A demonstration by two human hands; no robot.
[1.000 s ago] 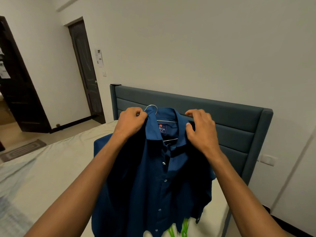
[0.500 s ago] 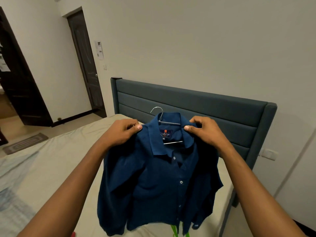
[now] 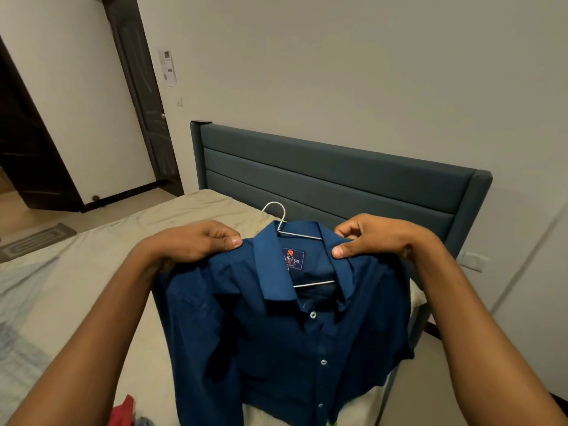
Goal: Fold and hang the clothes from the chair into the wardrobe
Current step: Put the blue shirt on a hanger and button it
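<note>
Since the earlier frame the blue shirt has come lower and nearer, and both hands have slid outward from the collar to the shoulders. The left hand pinches the shirt's left shoulder, thumb and curled fingers clamped on cloth; the right hand does the same by the collar's other side, thumb pressed on the fabric. The shirt hangs on a wire hanger, whose hook rises free behind the collar, and its lower part drapes over the bed.

I judge the shirt light, soft and limp: it will sag and slip off the thin hanger if tilted, so the shoulders where cloth covers the wire are good holds for settling it. For carrying, the hook is the surer hold.

The padded headboard stands just behind. A red garment lies at the lower edge, and open floor stretches left toward the dark doors. No wardrobe is in view, so the route to it cannot be told.
</note>
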